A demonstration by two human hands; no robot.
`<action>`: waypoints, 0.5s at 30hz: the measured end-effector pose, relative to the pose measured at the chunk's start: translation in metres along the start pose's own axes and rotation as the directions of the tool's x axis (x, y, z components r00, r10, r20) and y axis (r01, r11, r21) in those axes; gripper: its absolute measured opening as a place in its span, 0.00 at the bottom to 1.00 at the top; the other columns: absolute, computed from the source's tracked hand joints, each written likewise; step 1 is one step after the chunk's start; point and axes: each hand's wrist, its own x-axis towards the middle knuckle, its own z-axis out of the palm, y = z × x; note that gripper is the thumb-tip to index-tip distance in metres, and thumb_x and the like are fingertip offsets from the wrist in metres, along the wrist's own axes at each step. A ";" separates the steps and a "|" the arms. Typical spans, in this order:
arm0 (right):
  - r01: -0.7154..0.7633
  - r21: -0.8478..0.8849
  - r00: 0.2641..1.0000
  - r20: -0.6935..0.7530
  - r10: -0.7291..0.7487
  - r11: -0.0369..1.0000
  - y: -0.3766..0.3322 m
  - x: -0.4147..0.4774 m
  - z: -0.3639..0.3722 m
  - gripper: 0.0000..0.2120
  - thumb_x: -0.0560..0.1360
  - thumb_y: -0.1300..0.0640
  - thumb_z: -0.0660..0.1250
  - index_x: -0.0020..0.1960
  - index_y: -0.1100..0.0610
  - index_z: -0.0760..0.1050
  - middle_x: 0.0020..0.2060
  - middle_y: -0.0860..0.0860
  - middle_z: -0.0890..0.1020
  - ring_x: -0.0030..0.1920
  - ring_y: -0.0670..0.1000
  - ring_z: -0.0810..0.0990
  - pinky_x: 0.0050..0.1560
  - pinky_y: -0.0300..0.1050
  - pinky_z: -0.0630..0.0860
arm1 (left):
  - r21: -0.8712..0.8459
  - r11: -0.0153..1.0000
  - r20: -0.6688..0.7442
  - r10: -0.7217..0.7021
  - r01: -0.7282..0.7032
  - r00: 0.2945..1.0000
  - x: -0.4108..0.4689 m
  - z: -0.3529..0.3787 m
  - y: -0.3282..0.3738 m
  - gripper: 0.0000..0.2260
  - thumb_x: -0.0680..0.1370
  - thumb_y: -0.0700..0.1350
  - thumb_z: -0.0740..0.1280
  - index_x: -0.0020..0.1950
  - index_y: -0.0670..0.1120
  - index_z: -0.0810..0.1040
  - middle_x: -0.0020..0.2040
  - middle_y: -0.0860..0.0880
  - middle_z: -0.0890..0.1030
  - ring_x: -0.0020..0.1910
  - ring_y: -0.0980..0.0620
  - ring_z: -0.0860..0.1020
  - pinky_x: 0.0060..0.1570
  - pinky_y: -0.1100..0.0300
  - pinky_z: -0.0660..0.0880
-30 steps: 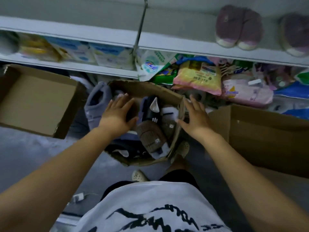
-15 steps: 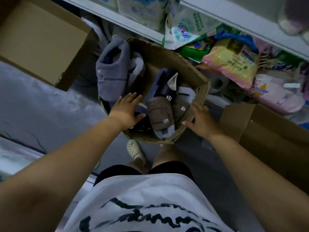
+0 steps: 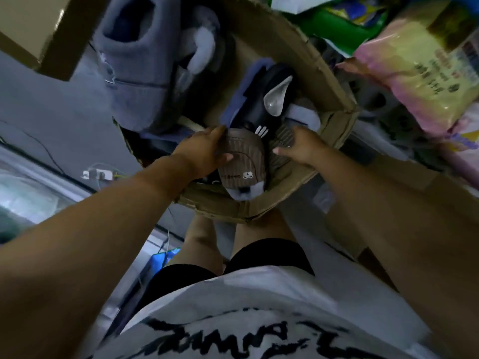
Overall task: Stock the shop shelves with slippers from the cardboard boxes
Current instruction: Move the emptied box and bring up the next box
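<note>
- Head view: a brown ribbed slipper point(image 3: 245, 161) with a small white face patch and grey lining lay at the near edge of the open cardboard box point(image 3: 285, 42).
- The left hand point(image 3: 204, 151) gripped its left side, fingers curled round it, thumb on top.
- The right hand point(image 3: 303, 149) rested on the matching slipper point(image 3: 281, 139) just right; its fingers bent down out of sight, so I cannot tell its grip.
- A black slipper point(image 3: 267, 99) lay just beyond.
</note>
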 end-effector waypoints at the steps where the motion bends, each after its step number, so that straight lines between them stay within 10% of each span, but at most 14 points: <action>1: -0.016 0.006 1.000 0.022 0.016 1.000 0.000 0.008 -0.001 0.45 0.70 0.45 0.79 0.79 0.60 0.62 0.73 0.58 0.72 0.71 0.60 0.72 0.72 0.55 0.70 | -0.030 1.000 0.006 -0.009 0.010 1.000 0.004 0.002 0.002 0.35 0.81 0.55 0.68 0.82 0.45 0.57 0.78 0.40 0.65 0.74 0.37 0.67 0.72 0.44 0.66; 6: -0.052 0.039 0.991 0.127 0.047 0.998 0.020 0.047 0.010 0.61 0.52 0.28 0.77 0.77 0.56 0.67 0.71 0.52 0.76 0.69 0.56 0.75 0.72 0.53 0.71 | -0.093 0.995 -0.028 -0.033 0.030 0.999 0.016 0.006 -0.002 0.28 0.82 0.52 0.66 0.80 0.47 0.62 0.75 0.40 0.68 0.70 0.37 0.71 0.66 0.46 0.69; 11: -0.090 0.091 0.988 0.132 0.078 0.992 0.020 0.043 0.007 0.37 0.67 0.48 0.82 0.71 0.59 0.72 0.61 0.50 0.80 0.60 0.53 0.79 0.66 0.52 0.76 | -0.150 0.988 -0.055 -0.035 0.026 0.998 0.017 0.008 -0.005 0.17 0.82 0.52 0.66 0.68 0.46 0.72 0.64 0.41 0.75 0.60 0.38 0.76 0.56 0.48 0.72; 15: -0.065 0.108 0.992 0.112 0.053 0.992 0.033 0.039 0.011 0.33 0.66 0.44 0.82 0.64 0.60 0.77 0.55 0.54 0.84 0.54 0.55 0.84 0.57 0.51 0.81 | -0.174 0.985 -0.048 -0.013 0.005 0.999 0.007 0.010 0.001 0.14 0.82 0.50 0.66 0.63 0.44 0.71 0.56 0.41 0.78 0.54 0.39 0.77 0.49 0.50 0.71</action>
